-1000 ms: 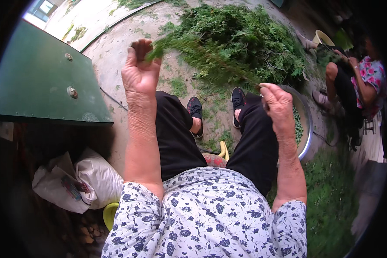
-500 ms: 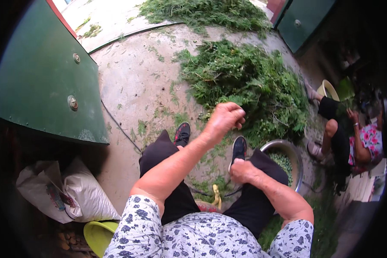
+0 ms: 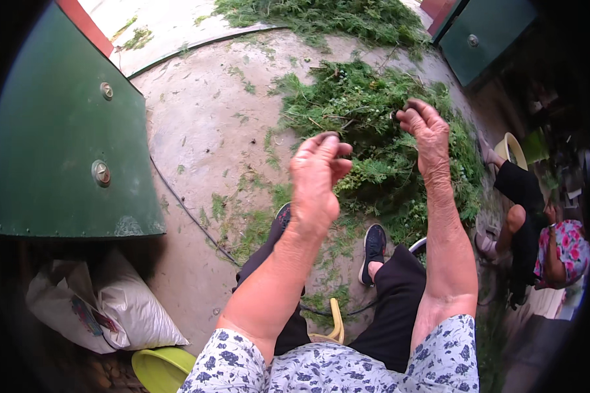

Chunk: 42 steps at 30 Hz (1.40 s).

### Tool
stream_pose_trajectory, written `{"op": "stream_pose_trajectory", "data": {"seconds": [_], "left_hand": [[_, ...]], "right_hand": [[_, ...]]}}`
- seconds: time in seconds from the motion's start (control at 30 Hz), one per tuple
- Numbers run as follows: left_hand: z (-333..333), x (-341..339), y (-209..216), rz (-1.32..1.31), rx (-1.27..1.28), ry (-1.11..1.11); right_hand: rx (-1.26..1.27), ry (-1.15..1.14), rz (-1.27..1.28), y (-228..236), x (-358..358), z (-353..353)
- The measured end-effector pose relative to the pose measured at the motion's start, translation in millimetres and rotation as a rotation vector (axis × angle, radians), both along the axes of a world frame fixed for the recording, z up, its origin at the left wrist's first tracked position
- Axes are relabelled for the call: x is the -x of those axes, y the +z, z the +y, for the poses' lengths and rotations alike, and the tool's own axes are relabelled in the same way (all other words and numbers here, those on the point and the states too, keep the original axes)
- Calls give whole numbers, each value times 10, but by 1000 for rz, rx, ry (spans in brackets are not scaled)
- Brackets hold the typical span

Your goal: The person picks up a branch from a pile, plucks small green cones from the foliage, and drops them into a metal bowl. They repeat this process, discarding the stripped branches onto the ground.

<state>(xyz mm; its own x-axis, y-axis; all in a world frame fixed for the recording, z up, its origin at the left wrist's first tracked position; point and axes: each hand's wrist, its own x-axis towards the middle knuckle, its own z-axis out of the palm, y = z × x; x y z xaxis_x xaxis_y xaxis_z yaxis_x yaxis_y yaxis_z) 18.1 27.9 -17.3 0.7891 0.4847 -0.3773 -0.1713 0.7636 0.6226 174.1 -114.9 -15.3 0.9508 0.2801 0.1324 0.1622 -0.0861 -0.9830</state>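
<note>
1. Reading the head view as a clock face with 12 at the top, a heap of cut conifer sprigs [image 3: 377, 139] is lying on the concrete floor [image 3: 203, 124] toward 2 o'clock, just past the shoes.
2. The left hand [image 3: 316, 178] is hovering near the dial's centre, beside the heap's near-left edge; its grip is staying loosely curled, thumb close to the forefinger, and whether anything is caught there I cannot tell.
3. The right hand [image 3: 431, 134] is hanging over the heap at 2 o'clock, its grip nearly pinching; a dark speck is showing at the fingertips, but I cannot tell whether it is a held scrap or a stained finger.
4. The step in hand is seemingly one of handling sprigs over the heap; a fresh pick would be calling for wider fingers and a short reach down.
5. A basin [image 3: 417, 245] is peeking out at 4 o'clock, mostly hidden behind the right forearm, so that side is looking tight.
6. The roomiest stretch is opening toward 10 and 11 o'clock over sprig-littered concrete, a green door [image 3: 65, 144] bounding it at 9 to 10.
7. At 3 o'clock a seated co-worker [image 3: 562, 252] is limiting wide sweeps.
</note>
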Motion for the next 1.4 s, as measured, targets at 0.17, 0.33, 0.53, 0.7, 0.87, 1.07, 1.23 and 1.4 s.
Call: {"op": "stream_pose_trajectory", "data": {"seconds": [0.17,0.33,0.53,0.7,0.87,1.07,1.23,1.4], "left_hand": [[313,-23,-34,8,213,73],[317,-27,28,48,228,89],[154,-83,-23,56,186,4],[-55,-209,-64,95,156,-75],[-74,-227,-67,127,116,-96],[-116,-254,-90,123,107,-110],[-167,-246,-114,111,83,-139],[-150,-230,-96,113,134,-87]], "right_hand": [[135,-113,233,-803,-180,-565],[465,-233,444,-1432,-450,-1136],[918,36,-45,-2275,-616,-1369],[1151,338,-260,-2735,-613,-1376],[1289,268,26,-2626,-314,-1034],[1513,245,-79,-2458,-195,-1032],[1457,126,-619,-2143,-159,-994],[1145,107,1,-2235,-331,-1221]]}}
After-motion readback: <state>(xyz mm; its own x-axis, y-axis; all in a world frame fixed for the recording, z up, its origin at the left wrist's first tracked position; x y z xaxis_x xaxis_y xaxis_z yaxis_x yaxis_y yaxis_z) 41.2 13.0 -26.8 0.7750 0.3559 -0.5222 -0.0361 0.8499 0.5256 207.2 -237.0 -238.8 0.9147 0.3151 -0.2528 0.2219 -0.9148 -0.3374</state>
